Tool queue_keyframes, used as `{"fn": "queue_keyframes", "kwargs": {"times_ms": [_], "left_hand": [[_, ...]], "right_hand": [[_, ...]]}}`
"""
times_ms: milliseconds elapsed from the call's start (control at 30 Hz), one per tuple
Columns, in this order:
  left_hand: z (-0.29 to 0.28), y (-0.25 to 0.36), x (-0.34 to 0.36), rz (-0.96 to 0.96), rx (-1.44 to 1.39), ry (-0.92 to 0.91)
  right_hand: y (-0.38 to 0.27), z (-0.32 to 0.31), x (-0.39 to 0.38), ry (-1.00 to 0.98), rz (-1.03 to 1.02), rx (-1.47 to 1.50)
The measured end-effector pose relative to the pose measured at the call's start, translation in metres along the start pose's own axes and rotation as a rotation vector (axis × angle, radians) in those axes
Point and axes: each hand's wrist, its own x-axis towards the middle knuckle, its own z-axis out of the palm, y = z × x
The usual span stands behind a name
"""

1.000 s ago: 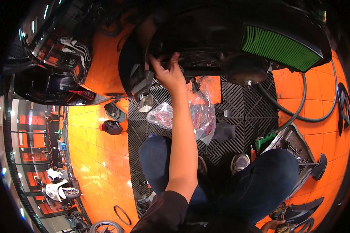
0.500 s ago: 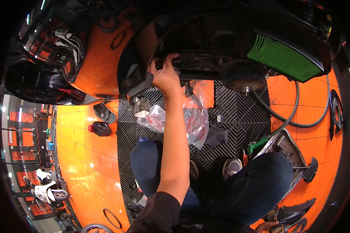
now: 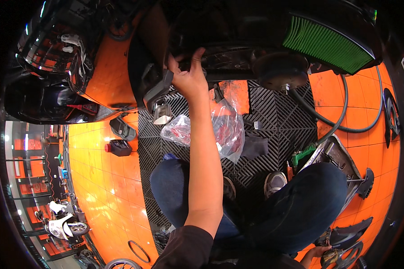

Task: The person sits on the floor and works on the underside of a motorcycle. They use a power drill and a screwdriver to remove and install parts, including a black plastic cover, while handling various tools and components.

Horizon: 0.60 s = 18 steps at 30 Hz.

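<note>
In front of me, my left hand (image 3: 189,78) is raised against the underside of a dark vehicle body. Its thumb sticks up, spread away from the fingers, whose tips are partly lost behind a dark panel edge (image 3: 171,49). Beside the wrist is an angular black part (image 3: 159,92). At the lower right, my right hand (image 3: 316,254) has its fingers together against a small tan-and-dark mechanical part (image 3: 331,258); what it grips is hard to make out. Above to the right hangs a green pleated filter (image 3: 327,45) in a black frame, with a round dark part (image 3: 280,74) next to it.
A clear plastic bag (image 3: 229,130) with red content lies on the black ribbed mat (image 3: 274,139). A dark bottle with a red cap (image 3: 119,148) stands left on orange tiles. At right are a hose (image 3: 327,121), a green-handled air gun (image 3: 303,154) and a grey tray-like part (image 3: 334,152).
The view has shifted slightly, so floor items sit a little differently. My left hand stays at the panel with the thumb more upright. The right hand shows more fully beside the part.
</note>
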Motion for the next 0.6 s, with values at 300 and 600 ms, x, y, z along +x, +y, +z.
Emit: {"fn": "queue_keyframes", "kwargs": {"times_ms": [300, 600], "left_hand": [[0.006, 0.005, 0.002, -0.053, -0.078, 0.034], [0.002, 0.004, 0.010, -0.007, -0.105, 0.018]], "right_hand": [[0.003, -0.003, -0.001, -0.014, 0.011, -0.008], [0.012, -0.007, 0.003, -0.023, 0.016, -0.007]]}}
